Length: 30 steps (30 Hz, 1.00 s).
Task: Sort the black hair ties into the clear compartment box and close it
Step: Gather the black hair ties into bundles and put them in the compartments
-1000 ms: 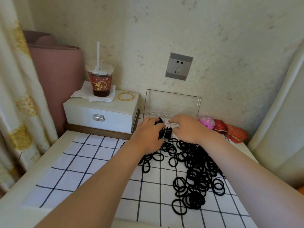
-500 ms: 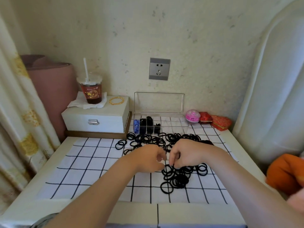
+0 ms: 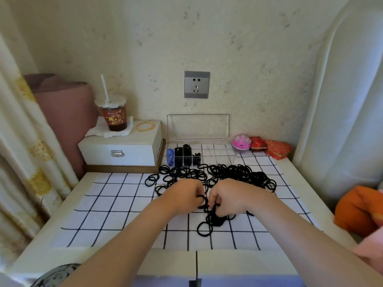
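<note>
Table (image 3: 228,262): a white top is being covered over most of its surface by a cloth.
Cloth (image 3: 116,206): a white sheet with a black grid is being used as the work surface.
White box (image 3: 122,148): it is being kept at 10 o'clock on the table, latch facing the person.
Clear box (image 3: 215,154): it is being kept at 12 o'clock, just beside the white box, with its lid (image 3: 199,127) standing upright against the wall. Blue items are being held in the leftmost compartment and black ties in the next ones; the right compartments are being shown clear.
Hair ties (image 3: 238,175): the main heap is being spread from 11 to 2 o'clock just in front of the clear box; a smaller clump is being worked at the centre, under the hands.
Left hand (image 3: 182,197): the fingers are being curled inward, and a tie loop is being pinched at the fingertips.
Right hand (image 3: 230,197): the fingers are being curled down into the small clump, and ties are being pinched there; it is being held just beside the left hand.
Cup (image 3: 114,117): a dark drink with a straw is being supported on a napkin on the white box.
Trinket boxes (image 3: 277,149): one pink and two red ones are being kept at 1 o'clock, beside the clear box.
Bangle (image 3: 145,126): a gold ring is being kept on the white box, near the cup.
</note>
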Available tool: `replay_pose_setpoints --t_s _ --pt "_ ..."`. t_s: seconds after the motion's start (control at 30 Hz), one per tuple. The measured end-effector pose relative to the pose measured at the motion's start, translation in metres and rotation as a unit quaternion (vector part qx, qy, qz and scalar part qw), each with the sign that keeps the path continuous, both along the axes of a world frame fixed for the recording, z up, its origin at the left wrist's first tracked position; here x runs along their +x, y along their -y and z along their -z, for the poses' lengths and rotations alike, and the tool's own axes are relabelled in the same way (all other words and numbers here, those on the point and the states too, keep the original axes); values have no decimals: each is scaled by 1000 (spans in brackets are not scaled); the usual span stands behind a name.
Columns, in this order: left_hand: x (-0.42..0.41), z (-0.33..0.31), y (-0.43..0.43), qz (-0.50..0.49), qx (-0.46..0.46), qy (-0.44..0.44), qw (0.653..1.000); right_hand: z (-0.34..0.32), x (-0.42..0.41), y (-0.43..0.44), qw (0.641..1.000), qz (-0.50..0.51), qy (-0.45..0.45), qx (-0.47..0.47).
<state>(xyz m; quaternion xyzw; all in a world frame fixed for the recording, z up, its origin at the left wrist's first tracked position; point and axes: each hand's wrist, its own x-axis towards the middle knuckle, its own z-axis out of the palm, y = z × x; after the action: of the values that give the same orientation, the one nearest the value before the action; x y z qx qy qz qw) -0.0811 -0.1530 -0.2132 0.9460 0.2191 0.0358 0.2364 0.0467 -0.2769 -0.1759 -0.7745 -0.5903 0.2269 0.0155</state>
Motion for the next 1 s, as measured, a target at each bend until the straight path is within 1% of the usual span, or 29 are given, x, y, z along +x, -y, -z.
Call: replay_pose_setpoints --t_s 0.1,0.13,0.23,0.3,0.37,0.43,0.5,0.6,0.7,0.83,0.9,1.0 --pt "-7 -6 -10 -27 -23 17 999 5 1 -8 999 -21 43 19" --pt "-10 -7 -14 -35 -36 19 999 6 2 -10 999 -20 43 21" --pt "-19 -12 -20 -40 -90 4 995 5 7 -13 998 17 0 53" --pt "-24 -16 -16 -17 -138 -9 990 1 12 -15 995 38 -16 90" --pt "-27 -17 -8 13 -168 -22 985 -1 15 -15 988 76 -72 112" --pt "-29 -15 0 39 -166 -40 984 -2 18 -13 983 101 -99 118" --pt "-29 -11 6 58 -153 -63 984 -4 19 -9 985 102 -89 110" --pt "-28 -8 11 61 -110 -78 989 -6 17 -8 986 103 -75 110" --pt "-26 -8 13 68 -101 -80 989 -4 15 -11 983 112 -93 112" --pt "-24 -5 14 83 -74 -102 989 -2 16 -16 984 98 -105 106" --pt "-23 -7 10 74 -57 -99 991 0 16 -18 985 91 -100 103" --pt "-26 -16 -5 33 -41 -58 997 2 14 -21 987 82 -92 99"
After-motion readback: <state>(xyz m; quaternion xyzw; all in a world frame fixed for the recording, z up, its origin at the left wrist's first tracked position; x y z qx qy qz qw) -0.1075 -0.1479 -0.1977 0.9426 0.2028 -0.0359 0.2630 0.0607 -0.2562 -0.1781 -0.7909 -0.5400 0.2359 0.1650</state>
